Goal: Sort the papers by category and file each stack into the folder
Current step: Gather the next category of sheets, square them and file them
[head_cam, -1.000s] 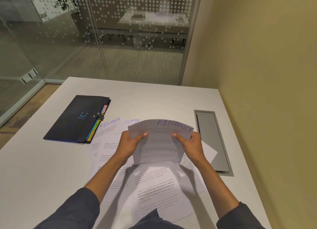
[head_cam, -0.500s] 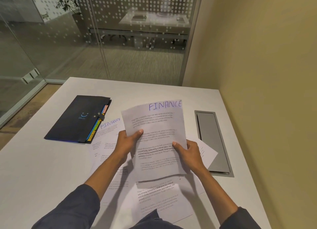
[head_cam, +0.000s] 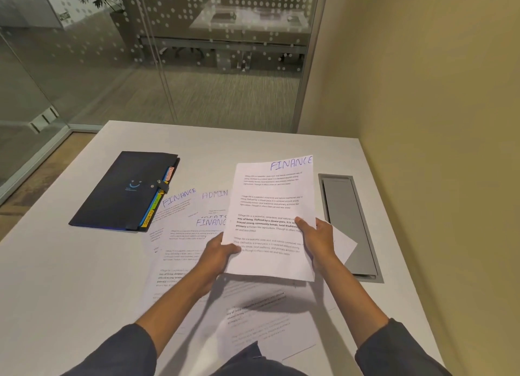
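Hands both on one sheet headed FINANCE, raised above the desk and tilted up toward the camera. Left hand at the sheet's lower left edge, thumb curled over the front, fingers hidden behind the paper. Right hand at the right edge a little higher, thumb pressed on the printed side, fingers likewise out of sight behind. Sheet gripped from both sides, clear of the papers underneath.

Loose papers spread flat on the desk below and left of the held sheet, overlapping one another. Handwritten headings legible on some: FINANCE on the one nearest the folder, ADMIN beside it, another FINANCE lower down, with a partly covered word just above it, not readable for certain. More printed pages nearer the body, in the shadow of the held sheet. One white corner poking out past the right hand, overlapping the grey cable hatch set into the desk.

Dark folder closed, lying flat at the left, touching the nearest FINANCE page, coloured tabs showing along its right edge, one reading SPORTS.

Glass partition beyond the desk; beige wall on the right.
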`<state>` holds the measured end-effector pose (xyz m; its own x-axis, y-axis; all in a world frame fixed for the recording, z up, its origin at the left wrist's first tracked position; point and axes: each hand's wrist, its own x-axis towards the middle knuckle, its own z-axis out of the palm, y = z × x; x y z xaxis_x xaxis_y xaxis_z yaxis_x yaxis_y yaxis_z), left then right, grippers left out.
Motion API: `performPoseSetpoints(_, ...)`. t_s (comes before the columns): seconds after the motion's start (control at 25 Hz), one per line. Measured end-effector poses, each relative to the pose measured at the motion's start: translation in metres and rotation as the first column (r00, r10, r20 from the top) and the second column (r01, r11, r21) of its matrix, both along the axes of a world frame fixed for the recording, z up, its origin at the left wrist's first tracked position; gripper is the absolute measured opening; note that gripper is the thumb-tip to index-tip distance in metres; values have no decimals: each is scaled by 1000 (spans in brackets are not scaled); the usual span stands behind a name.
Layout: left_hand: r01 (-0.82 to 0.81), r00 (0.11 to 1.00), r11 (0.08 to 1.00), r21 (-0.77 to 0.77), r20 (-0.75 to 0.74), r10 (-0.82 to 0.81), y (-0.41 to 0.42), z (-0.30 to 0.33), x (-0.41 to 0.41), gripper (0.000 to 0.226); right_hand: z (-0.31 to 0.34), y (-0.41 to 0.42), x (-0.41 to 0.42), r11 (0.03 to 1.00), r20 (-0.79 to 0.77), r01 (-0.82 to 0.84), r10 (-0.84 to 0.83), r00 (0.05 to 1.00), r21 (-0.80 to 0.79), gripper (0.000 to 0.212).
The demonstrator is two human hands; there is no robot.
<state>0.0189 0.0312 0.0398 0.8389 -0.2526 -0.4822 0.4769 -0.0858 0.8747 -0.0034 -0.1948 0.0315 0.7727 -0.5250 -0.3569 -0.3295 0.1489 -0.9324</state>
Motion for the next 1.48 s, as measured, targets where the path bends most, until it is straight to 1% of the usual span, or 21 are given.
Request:
performPoseSetpoints(0.16,-28,999,998,53,-27,30,-5,-17,4,36,-3,-4,6,999,-56,-8,7,998,-32,14)
performPoseSetpoints(0.32,-35,999,996,79,-29,38,-7,-28,23,35,-6,2,-2,993,-88,-24,14,996,-117,6)
performPoseSetpoints(0.44,-48,998,991,124,-29,52,-9,-37,43,35,-18,3,0,986,-175,-58,30,984,-155,26)
performPoseSetpoints(0.52,-49,998,987,153,-36,56,-14,-41,60,35,-19,0,11,982,-218,-90,53,975,-165,31)
performPoseSetpoints(0.6,-52,997,985,167,-49,61,-20,-44,81,34,-23,-7,31,977,-224,-110,67,972,-184,34)
performPoseSetpoints(0.72,-39,997,983,178,-59,51,-30,-50,116,32,-35,-16,71,973,-242,-129,80,967,-193,16)
performPoseSetpoints(0.84,-70,993,980,188,-80,87,-39,-58,158,29,-46,-25,115,967,-278,-150,89,956,-205,17)
performPoseSetpoints(1.0,-102,989,968,227,-82,124,-49,-70,205,31,-66,-31,163,977,-328,-123,61,943,-173,18)
performPoseSetpoints(1.12,-91,990,958,273,-78,116,-50,-83,230,28,-72,-36,188,986,-315,-80,31,949,-144,12)
performPoseSetpoints(1.2,-96,986,959,267,-103,128,-49,-91,244,37,-73,-38,200,987,-319,-95,50,946,-127,4)
performPoseSetpoints(1.28,-124,982,960,250,-110,156,-46,-95,253,45,-77,-39,206,988,-294,-109,74,953,-106,17)
performPoseSetpoints(1.32,-136,981,960,245,-101,165,-43,-97,257,45,-80,-40,208,990,-271,-112,83,959,-91,19)
performPoseSetpoints(1.36,-144,981,960,239,-90,170,-40,-99,260,45,-83,-39,208,987,-257,-127,98,961,-97,20)
performPoseSetpoints(1.4,-156,981,958,239,-73,178,-35,-102,263,44,-84,-38,207,978,-269,-170,131,954,-125,16)
performPoseSetpoints(1.44,-172,981,952,253,-44,189,-30,-104,263,41,-86,-36,202,959,-288,-227,172,942,-170,17)
performPoseSetpoints(1.48,-186,982,937,294,14,190,-23,-106,263,37,-86,-34,197,930,-296,-287,213,931,-232,34)
